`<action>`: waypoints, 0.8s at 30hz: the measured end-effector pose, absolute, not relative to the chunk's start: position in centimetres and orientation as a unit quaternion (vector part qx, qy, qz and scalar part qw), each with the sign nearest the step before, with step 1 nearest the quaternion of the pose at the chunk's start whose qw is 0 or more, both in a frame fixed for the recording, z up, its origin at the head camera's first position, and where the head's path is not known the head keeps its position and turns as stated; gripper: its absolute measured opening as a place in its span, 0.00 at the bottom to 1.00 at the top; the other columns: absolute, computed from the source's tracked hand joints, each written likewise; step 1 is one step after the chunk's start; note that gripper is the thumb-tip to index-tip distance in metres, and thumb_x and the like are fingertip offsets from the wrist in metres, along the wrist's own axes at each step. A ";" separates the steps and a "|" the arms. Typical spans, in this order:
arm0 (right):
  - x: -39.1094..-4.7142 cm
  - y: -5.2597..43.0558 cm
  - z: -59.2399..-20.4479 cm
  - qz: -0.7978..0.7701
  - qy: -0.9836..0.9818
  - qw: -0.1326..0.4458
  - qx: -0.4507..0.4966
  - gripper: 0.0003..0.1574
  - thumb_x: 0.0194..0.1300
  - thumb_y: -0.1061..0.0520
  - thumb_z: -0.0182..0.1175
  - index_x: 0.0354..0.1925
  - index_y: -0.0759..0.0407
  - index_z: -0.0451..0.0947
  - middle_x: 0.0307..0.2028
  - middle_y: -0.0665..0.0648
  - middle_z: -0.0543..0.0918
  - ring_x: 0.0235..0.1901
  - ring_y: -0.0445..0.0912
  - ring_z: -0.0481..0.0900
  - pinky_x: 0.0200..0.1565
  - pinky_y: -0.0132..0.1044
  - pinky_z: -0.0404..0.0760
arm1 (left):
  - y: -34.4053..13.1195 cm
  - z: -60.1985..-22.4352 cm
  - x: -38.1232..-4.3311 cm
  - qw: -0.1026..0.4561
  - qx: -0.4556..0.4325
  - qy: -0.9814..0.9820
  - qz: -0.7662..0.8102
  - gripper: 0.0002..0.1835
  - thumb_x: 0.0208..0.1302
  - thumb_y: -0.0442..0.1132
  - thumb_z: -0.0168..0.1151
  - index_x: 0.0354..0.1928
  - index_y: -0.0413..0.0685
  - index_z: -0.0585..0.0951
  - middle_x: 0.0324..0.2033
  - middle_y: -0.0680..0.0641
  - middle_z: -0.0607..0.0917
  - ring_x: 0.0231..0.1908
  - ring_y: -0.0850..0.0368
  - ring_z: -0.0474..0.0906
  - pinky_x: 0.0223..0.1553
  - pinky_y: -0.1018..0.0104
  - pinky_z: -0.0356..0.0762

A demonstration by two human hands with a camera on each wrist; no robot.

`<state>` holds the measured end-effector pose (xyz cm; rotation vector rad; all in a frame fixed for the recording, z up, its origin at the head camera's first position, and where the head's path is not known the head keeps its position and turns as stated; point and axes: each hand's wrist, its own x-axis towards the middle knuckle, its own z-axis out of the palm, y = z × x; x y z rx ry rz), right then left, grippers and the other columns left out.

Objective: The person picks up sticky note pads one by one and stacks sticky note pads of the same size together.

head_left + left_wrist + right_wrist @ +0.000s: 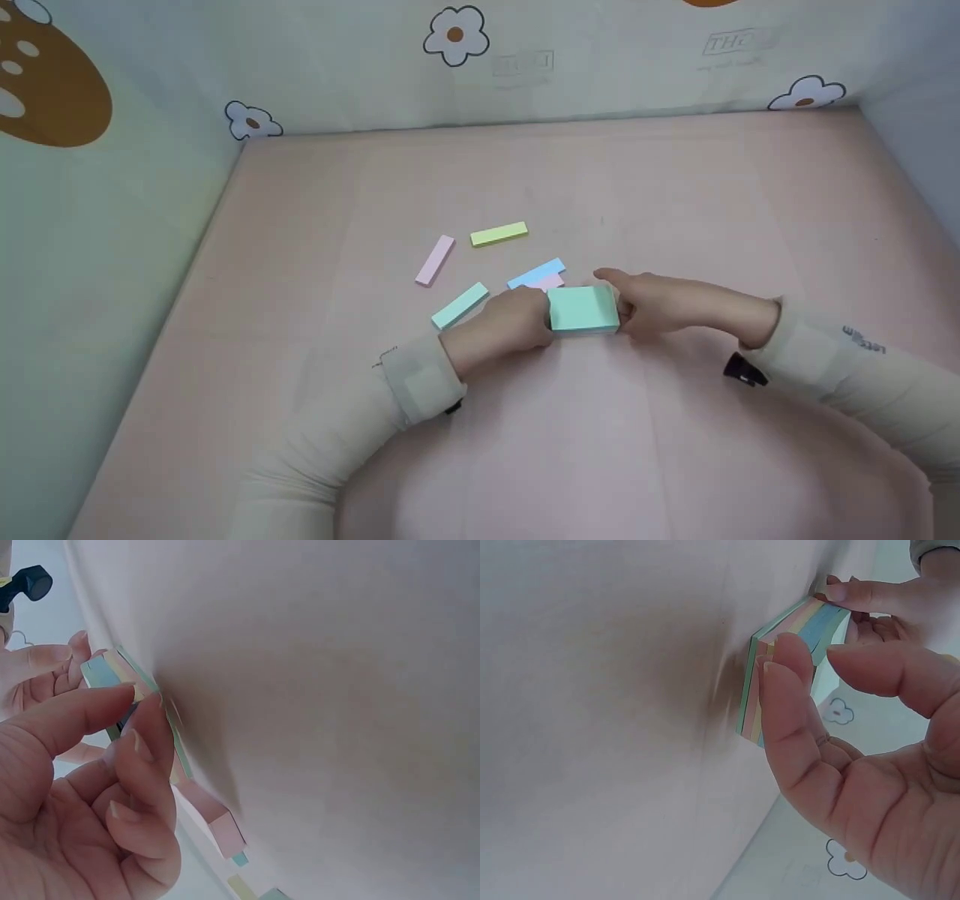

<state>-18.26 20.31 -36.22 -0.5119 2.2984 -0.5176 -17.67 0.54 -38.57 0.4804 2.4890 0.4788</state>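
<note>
A stack of sticky note pads [583,309] lies between the two hands, with a mint green top. Its side, seen in the right wrist view, shows green, pink, yellow and blue layers [795,624]. My left hand [511,319] grips the left end of the stack, thumb and fingertips together at its edge. On the opposite end, my right hand [651,302] holds the corner with bent fingers, one finger stretched out past the back edge. Just behind the left hand lie a blue strip pad [536,273] and a partly hidden pink pad [553,281].
Left of the stack lie a mint strip pad [460,305] and a pink strip pad [435,260]. A yellow strip pad [499,234] lies farther back. Walls with printed flowers [456,36] border the pinkish table surface [555,450] at the back and sides.
</note>
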 end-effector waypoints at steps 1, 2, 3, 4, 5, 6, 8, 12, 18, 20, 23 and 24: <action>-18.2 20.3 -36.2 -0.199 0.891 0.356 -0.201 0.48 0.56 0.66 0.55 0.68 0.66 0.41 0.29 0.54 0.76 0.33 0.45 0.70 0.38 0.37 0.68 | 0.6 -38.6 -17.7 0.278 0.180 0.927 0.179 0.06 0.55 0.34 0.60 0.33 0.40 0.80 0.19 0.50 0.69 0.21 0.57 0.64 0.20 0.70 0.59; -18.2 20.4 -36.2 -0.199 0.891 0.354 -0.202 0.48 0.55 0.66 0.56 0.68 0.66 0.41 0.30 0.54 0.77 0.34 0.45 0.71 0.40 0.38 0.68 | 0.6 -38.7 -17.7 0.277 0.180 0.927 0.179 0.05 0.55 0.34 0.59 0.33 0.40 0.80 0.19 0.50 0.69 0.20 0.57 0.64 0.20 0.70 0.58; -18.2 20.4 -36.3 -0.198 0.891 0.354 -0.203 0.49 0.55 0.66 0.56 0.68 0.66 0.41 0.31 0.54 0.77 0.34 0.45 0.71 0.40 0.38 0.68 | 0.6 -38.7 -17.7 0.277 0.181 0.927 0.179 0.05 0.55 0.34 0.59 0.33 0.39 0.80 0.19 0.50 0.69 0.20 0.57 0.64 0.20 0.70 0.58; -18.2 20.3 -36.3 -0.198 0.891 0.354 -0.203 0.49 0.55 0.66 0.56 0.68 0.66 0.41 0.31 0.55 0.77 0.35 0.45 0.71 0.40 0.38 0.68 | 0.6 -38.7 -17.7 0.279 0.179 0.926 0.180 0.05 0.55 0.34 0.59 0.33 0.39 0.80 0.19 0.50 0.69 0.20 0.57 0.64 0.19 0.70 0.58; -18.2 20.3 -36.3 -0.197 0.891 0.355 -0.203 0.49 0.55 0.66 0.56 0.68 0.66 0.41 0.32 0.55 0.77 0.35 0.46 0.71 0.39 0.38 0.68 | 0.7 -38.7 -17.7 0.281 0.177 0.926 0.181 0.05 0.56 0.34 0.59 0.33 0.40 0.80 0.19 0.50 0.69 0.20 0.57 0.64 0.19 0.70 0.58; -18.2 20.3 -36.3 -0.197 0.891 0.356 -0.203 0.49 0.55 0.67 0.55 0.68 0.66 0.41 0.32 0.55 0.77 0.35 0.46 0.71 0.39 0.37 0.68 | 0.7 -38.8 -17.7 0.283 0.176 0.925 0.181 0.05 0.56 0.34 0.59 0.33 0.40 0.80 0.19 0.50 0.69 0.20 0.57 0.64 0.19 0.70 0.58; -18.2 20.3 -36.4 -0.194 0.891 0.357 -0.202 0.49 0.55 0.67 0.55 0.69 0.66 0.42 0.32 0.55 0.77 0.34 0.46 0.70 0.37 0.37 0.68 | 0.7 -38.8 -17.7 0.286 0.175 0.925 0.178 0.05 0.56 0.35 0.59 0.33 0.40 0.80 0.19 0.50 0.69 0.19 0.57 0.64 0.19 0.70 0.58; -18.2 20.2 -36.5 -0.192 0.892 0.355 -0.203 0.49 0.54 0.68 0.54 0.69 0.65 0.42 0.33 0.56 0.77 0.35 0.47 0.69 0.36 0.37 0.67 | 0.8 -38.8 -17.7 0.288 0.172 0.925 0.176 0.08 0.56 0.36 0.59 0.37 0.39 0.81 0.21 0.50 0.72 0.20 0.57 0.66 0.19 0.70 0.59; -18.2 20.2 -36.5 -0.189 0.894 0.356 -0.197 0.49 0.53 0.66 0.55 0.69 0.64 0.42 0.34 0.56 0.76 0.37 0.48 0.69 0.38 0.38 0.67 | 0.9 -38.8 -17.8 0.285 0.172 0.929 0.164 0.11 0.57 0.37 0.60 0.41 0.39 0.81 0.25 0.48 0.75 0.23 0.56 0.68 0.21 0.69 0.60; -18.2 20.2 -36.5 -0.187 0.895 0.356 -0.194 0.49 0.53 0.66 0.55 0.69 0.63 0.42 0.34 0.56 0.76 0.37 0.48 0.69 0.37 0.38 0.67 | 0.9 -38.9 -17.8 0.284 0.170 0.929 0.165 0.12 0.57 0.37 0.60 0.42 0.39 0.80 0.26 0.48 0.75 0.23 0.56 0.68 0.21 0.69 0.60; -18.2 20.1 -36.5 -0.188 0.895 0.356 -0.193 0.49 0.53 0.66 0.55 0.69 0.63 0.43 0.36 0.57 0.75 0.37 0.49 0.68 0.36 0.38 0.66 | 0.9 -38.9 -17.8 0.283 0.170 0.928 0.171 0.12 0.57 0.37 0.60 0.42 0.39 0.80 0.26 0.48 0.75 0.23 0.56 0.69 0.21 0.70 0.61; -18.2 20.1 -36.5 -0.189 0.894 0.357 -0.193 0.49 0.53 0.67 0.55 0.69 0.63 0.43 0.36 0.57 0.75 0.37 0.49 0.68 0.36 0.38 0.66 | 0.9 -38.9 -17.8 0.283 0.171 0.928 0.173 0.12 0.57 0.37 0.60 0.42 0.39 0.80 0.26 0.48 0.75 0.23 0.56 0.69 0.21 0.70 0.61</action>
